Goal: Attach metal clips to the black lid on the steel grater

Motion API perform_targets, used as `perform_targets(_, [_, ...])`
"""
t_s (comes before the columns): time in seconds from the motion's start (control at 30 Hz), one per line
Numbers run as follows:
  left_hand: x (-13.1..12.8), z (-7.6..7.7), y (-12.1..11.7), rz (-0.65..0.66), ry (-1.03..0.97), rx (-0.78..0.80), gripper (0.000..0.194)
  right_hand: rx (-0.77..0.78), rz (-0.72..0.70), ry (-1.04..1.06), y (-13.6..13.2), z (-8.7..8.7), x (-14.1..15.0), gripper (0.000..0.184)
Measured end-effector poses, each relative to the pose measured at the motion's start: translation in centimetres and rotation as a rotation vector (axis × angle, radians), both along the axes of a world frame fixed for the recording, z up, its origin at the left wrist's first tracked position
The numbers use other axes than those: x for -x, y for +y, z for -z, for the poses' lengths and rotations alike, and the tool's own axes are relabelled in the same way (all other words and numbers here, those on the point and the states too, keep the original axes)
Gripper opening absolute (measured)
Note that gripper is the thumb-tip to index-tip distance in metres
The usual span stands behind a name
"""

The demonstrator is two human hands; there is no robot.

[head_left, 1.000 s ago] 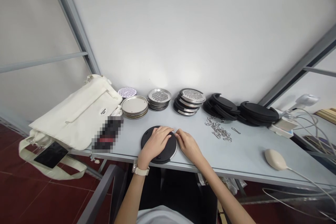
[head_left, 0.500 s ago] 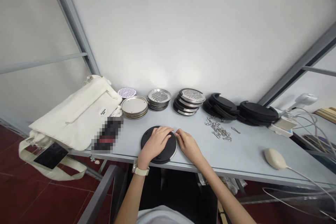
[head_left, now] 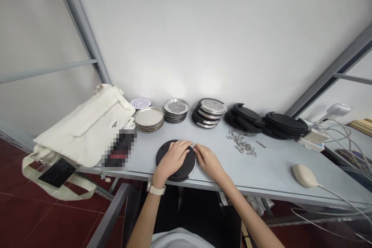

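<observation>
A black round holder (head_left: 180,170) lies on the table in front of me, with a strip of silver metal rim (head_left: 193,168) showing along its right side. My left hand (head_left: 173,157) lies over its top, fingers together and curled to the upper right edge. At that same edge is my right hand (head_left: 207,159), its fingers bent and closed by the rim. What those fingertips pinch, if anything, is hidden. Loose metal clips (head_left: 243,144) are scattered to the right. Behind stand stacks of metal grater discs (head_left: 176,107) and plain metal discs (head_left: 149,117).
More black holders (head_left: 248,115) are piled at the back right, beside a stack of graters in black holders (head_left: 212,107). A white bag (head_left: 87,128) sits at the left. A beige computer mouse (head_left: 304,175) with its cable and a power adapter (head_left: 315,137) are at the right.
Almost nothing differs. Both hands stay at the black holder, with only a very slight shift of the right fingers and of the whole view.
</observation>
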State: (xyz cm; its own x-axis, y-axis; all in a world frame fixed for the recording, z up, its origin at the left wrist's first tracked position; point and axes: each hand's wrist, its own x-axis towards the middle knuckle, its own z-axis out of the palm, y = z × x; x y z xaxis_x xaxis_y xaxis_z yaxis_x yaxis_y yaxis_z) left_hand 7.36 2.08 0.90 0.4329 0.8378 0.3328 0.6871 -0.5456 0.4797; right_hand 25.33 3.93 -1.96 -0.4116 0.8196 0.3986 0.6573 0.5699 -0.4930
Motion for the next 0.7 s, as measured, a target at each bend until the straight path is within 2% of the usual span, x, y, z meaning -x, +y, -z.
perform_targets(0.7, [-0.07,-0.34,0.08,0.031,-0.011,0.020,0.036,0.030,-0.010,0.034,-0.25,-0.42,-0.08,0.017])
